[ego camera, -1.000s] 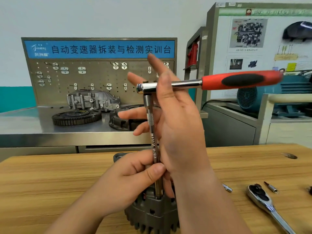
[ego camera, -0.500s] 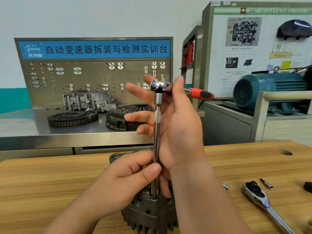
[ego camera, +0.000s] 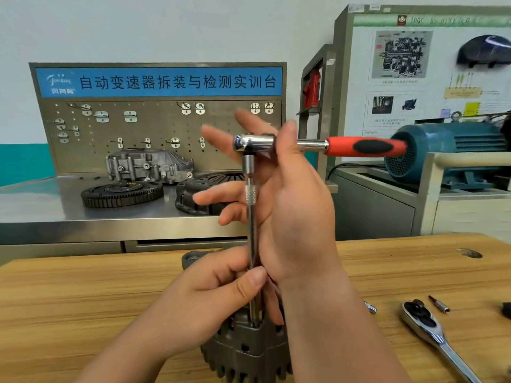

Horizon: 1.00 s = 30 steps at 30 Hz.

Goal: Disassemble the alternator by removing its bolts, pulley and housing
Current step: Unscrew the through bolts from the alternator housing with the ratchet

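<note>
The grey alternator (ego camera: 246, 352) stands on the wooden table (ego camera: 69, 313) at the bottom centre, mostly hidden by my arms. A long chrome extension bar (ego camera: 252, 233) rises upright from its top into the head of a ratchet (ego camera: 255, 142) with a red and black handle (ego camera: 365, 147) pointing right. My left hand (ego camera: 210, 297) pinches the lower part of the bar just above the alternator. My right hand (ego camera: 284, 194) is at the ratchet head, thumb over the chrome neck and fingers spread behind it.
A second chrome ratchet (ego camera: 431, 333) and two small bits (ego camera: 439, 304) lie on the table at the right. Behind stands a steel bench (ego camera: 41, 214) with a flywheel (ego camera: 121, 193), clutch cover and casing, and a blue motor (ego camera: 448, 150) at the right.
The red handle swung from pointing right to pointing away from me, then back toward the right. My left hand has kept its hold on the bar.
</note>
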Tool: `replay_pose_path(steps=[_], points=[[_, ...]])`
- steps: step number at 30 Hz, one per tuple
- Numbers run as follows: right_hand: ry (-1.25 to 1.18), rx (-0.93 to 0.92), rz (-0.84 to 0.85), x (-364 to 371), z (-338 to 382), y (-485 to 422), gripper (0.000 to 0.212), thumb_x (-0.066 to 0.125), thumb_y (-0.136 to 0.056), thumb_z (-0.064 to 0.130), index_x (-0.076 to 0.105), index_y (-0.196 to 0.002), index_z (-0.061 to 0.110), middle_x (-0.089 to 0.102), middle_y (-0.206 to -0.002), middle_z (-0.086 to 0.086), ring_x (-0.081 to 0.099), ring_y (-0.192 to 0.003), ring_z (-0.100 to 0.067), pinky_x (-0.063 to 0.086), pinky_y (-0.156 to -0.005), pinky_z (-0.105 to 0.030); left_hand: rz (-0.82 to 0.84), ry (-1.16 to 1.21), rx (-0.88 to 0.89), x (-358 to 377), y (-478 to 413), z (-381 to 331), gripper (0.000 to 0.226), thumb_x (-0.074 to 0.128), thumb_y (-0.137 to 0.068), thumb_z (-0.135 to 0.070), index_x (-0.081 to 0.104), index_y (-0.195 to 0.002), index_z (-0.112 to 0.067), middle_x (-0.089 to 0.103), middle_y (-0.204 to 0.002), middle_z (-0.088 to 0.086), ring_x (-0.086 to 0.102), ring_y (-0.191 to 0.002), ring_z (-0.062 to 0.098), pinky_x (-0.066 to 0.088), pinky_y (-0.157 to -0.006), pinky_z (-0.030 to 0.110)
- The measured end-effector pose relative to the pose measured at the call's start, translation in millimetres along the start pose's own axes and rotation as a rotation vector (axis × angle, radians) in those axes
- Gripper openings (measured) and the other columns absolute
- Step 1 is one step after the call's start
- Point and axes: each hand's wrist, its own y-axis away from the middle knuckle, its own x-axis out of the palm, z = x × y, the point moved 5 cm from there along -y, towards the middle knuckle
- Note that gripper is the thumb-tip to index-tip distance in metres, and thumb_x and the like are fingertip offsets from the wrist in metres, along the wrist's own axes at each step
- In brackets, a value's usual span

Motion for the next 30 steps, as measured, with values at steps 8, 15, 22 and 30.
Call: replay_pose_path(steps=[8,15,22,30], points=[[0.122,-0.121,-0.019,0.8,7.4,1.6,0.031,0.042,-0.098,0.036,0.058,-0.122,0.027,0.070,-0.115,-0.008,0.068,-0.066,-0.017,0.048,-0.044,-0.019,-0.040,-0.020,-0.005,-1.6,-0.4,3.1,0.050,0.069,-0.079,-0.054,0.065,-0.099,-0.008,0.071,-0.083,0.011,0.069,-0.077,0.018,0.055,-0.074,0.025],[0.097,-0.147,-0.012,6.3,8.0,2.3,0.028,0.041,-0.097,0.032,0.060,-0.117,0.029,0.063,-0.128,-0.006,0.069,-0.066,-0.017,0.047,-0.042,-0.018,-0.020,-0.056,0.038,0.2,-0.9,-1.2,0.045,0.061,-0.086,-0.051,0.064,-0.099,-0.008,0.071,-0.087,0.012,0.068,-0.080,0.013,0.052,-0.074,0.020],[0.016,0.018,-0.080,-7.9,0.0,0.0,0.046,0.031,-0.094,0.050,0.054,-0.120,0.019,0.074,-0.107,-0.004,0.067,-0.055,-0.018,0.046,-0.039,-0.019,0.048,-0.011,0.023,2.0,-0.7,-1.4,0.038,0.058,-0.091,-0.046,0.064,-0.100,-0.009,0.073,-0.085,0.001,0.069,-0.080,0.009,0.051,-0.074,0.017],[0.249,-0.235,-0.004,2.9,16.3,3.1,0.029,0.046,-0.096,0.024,0.062,-0.120,0.026,0.065,-0.124,-0.005,0.069,-0.071,-0.016,0.048,-0.046,-0.018,0.040,-0.022,0.018,1.1,-1.3,-1.9,0.033,0.062,-0.086,-0.050,0.069,-0.098,-0.019,0.073,-0.080,0.001,0.069,-0.077,0.009,0.052,-0.074,0.019]])
